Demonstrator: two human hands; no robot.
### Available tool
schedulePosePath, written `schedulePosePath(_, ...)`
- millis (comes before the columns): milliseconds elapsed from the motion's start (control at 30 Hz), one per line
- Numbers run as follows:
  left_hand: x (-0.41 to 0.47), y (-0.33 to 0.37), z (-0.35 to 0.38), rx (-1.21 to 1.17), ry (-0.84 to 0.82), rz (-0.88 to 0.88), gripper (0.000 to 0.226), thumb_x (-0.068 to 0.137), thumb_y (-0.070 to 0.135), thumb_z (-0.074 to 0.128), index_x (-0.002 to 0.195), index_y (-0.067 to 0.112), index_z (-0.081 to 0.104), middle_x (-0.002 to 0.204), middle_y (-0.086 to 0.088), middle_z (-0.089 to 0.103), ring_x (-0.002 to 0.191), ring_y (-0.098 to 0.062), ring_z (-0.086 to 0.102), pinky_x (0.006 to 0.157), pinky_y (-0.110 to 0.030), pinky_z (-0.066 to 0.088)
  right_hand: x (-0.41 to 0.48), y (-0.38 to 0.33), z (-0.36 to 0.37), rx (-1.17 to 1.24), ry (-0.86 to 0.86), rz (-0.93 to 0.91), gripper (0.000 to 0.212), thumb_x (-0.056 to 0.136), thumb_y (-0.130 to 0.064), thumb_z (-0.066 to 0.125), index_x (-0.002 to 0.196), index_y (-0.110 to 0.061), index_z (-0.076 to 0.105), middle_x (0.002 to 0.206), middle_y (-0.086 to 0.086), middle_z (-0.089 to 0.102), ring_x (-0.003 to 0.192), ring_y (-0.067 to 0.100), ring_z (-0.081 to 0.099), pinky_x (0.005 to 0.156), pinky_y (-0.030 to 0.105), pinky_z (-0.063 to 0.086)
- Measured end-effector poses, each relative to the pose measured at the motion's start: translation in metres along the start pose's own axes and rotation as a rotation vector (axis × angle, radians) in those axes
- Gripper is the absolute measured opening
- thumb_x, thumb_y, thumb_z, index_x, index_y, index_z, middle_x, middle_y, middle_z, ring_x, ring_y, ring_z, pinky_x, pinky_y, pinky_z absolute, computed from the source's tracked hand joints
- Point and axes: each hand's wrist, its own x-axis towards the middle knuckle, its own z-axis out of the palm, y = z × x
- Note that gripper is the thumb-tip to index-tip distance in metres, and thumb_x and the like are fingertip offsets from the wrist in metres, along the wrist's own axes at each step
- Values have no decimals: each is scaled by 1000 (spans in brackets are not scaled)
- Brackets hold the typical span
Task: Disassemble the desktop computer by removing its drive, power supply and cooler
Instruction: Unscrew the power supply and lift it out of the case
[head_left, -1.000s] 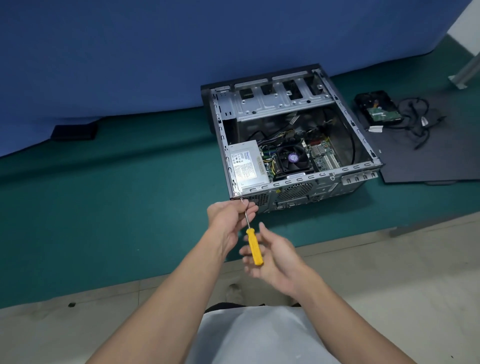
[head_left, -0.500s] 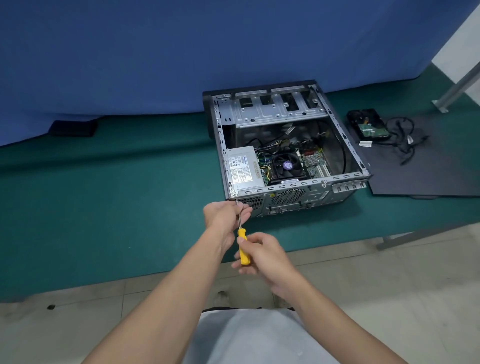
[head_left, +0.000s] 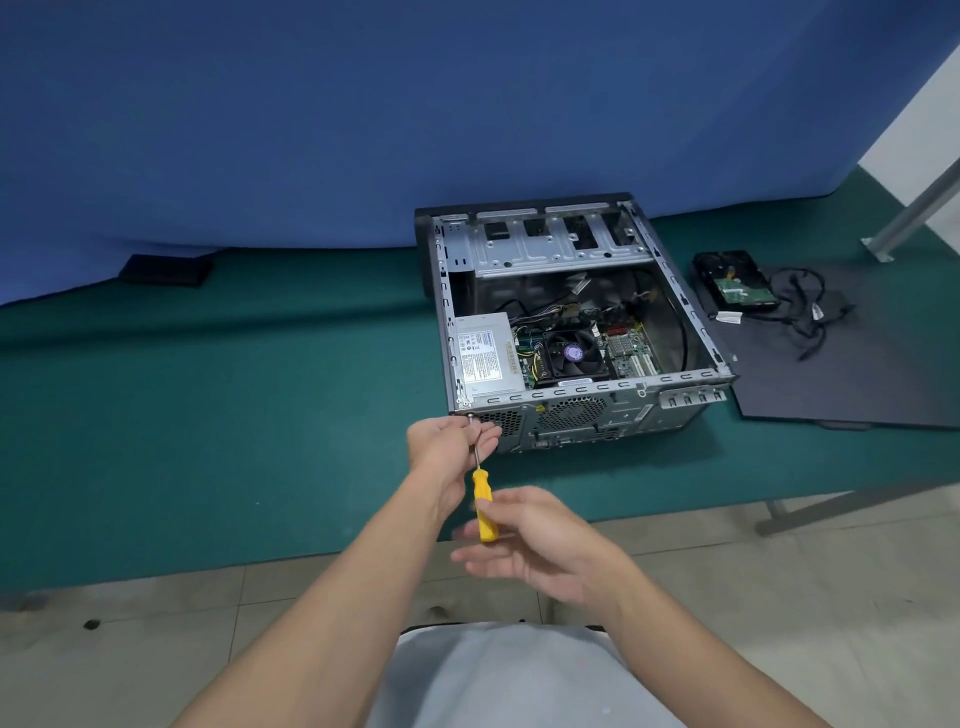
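The open desktop case (head_left: 696, 332) lies on the green mat with its rear panel towards me. Inside it sit the grey power supply (head_left: 485, 353) at the left and the black cooler fan (head_left: 574, 353) beside it. A removed drive (head_left: 735, 283) lies outside on the right. My left hand (head_left: 447, 441) pinches the metal shaft of a yellow-handled screwdriver (head_left: 483, 506), whose tip meets the case's rear left corner. My right hand (head_left: 530, 540) holds the handle between thumb and stretched, blurred fingers.
A black side panel (head_left: 857, 374) lies right of the case under the drive and a bundle of black cables (head_left: 805, 317). A small black box (head_left: 166, 270) sits far left by the blue backdrop. A metal leg (head_left: 909, 213) stands at the right.
My right hand's fingers have uncurled from a closed grip round the handle to a stretched, blurred hold. The left hand and the screwdriver tip stay at the case corner.
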Motion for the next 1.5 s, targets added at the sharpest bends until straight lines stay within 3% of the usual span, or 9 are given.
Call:
schedulePosePath(133,-1,0,-3,-39,-39,-19,10,91,-15,53,97,-8,56,92,-28,68,81,-31,72,67,-30,61,3,4,1,-93,59,-73,4,95,1,51,98,3,53,78,18,65,62,25,68,56,26,54)
schedulePosePath(267,-1,-2,2,97,45,59,17,86,-16,61,89,-1,56,90,-22,68,78,-27,73,61,-25,60,9,13,5,-503,320,-187,9,89,-8,64,94,-6,57,71,9,70,65,24,71,72,40,59)
schedulePosePath(467,1,-2,1,-69,-39,-15,11,93,-17,48,92,-7,53,88,-28,67,75,-31,72,60,-28,60,-2,-3,-5,126,-70,19,7,97,4,47,97,7,53,84,25,63,71,33,69,60,30,58)
schedulePosePath(667,3,-7,3,95,48,79,21,84,-17,63,84,3,55,89,-21,69,79,-26,74,67,-28,60,6,10,3,-418,296,-149,11,89,-6,64,96,-3,57,92,14,68,68,21,73,72,30,59)
schedulePosePath(867,4,-7,3,-97,-22,1,12,92,-18,47,94,-8,54,87,-27,67,76,-31,73,63,-29,61,1,0,-10,181,-61,8,15,97,2,47,89,8,57,84,25,63,76,34,69,68,35,59)
schedulePosePath(1000,2,-7,0,-111,-26,-1,15,90,-16,53,104,-12,55,90,-28,68,74,-29,73,57,-25,59,2,5,-2,-200,155,-137,3,91,0,59,89,3,59,78,16,68,67,27,71,67,28,57)
schedulePosePath(1133,1,-8,6,-13,69,60,15,87,-17,58,94,-4,57,86,-22,68,74,-27,73,58,-24,59,4,8,1,-435,352,-189,17,84,-9,70,90,-9,54,85,12,70,63,21,71,74,35,57)
schedulePosePath(1333,2,-6,2,-130,-41,-26,10,94,-15,47,98,-13,56,90,-30,68,75,-32,72,61,-29,61,-1,-2,-8,68,-35,-7,7,96,3,49,94,5,54,84,22,63,73,32,69,65,32,59)
schedulePosePath(1500,1,-6,5,-14,66,35,14,85,-19,59,87,-5,57,87,-24,68,72,-28,73,59,-27,60,4,9,-1,-439,339,-176,17,85,-5,68,95,-5,55,86,11,67,66,22,72,79,37,58)
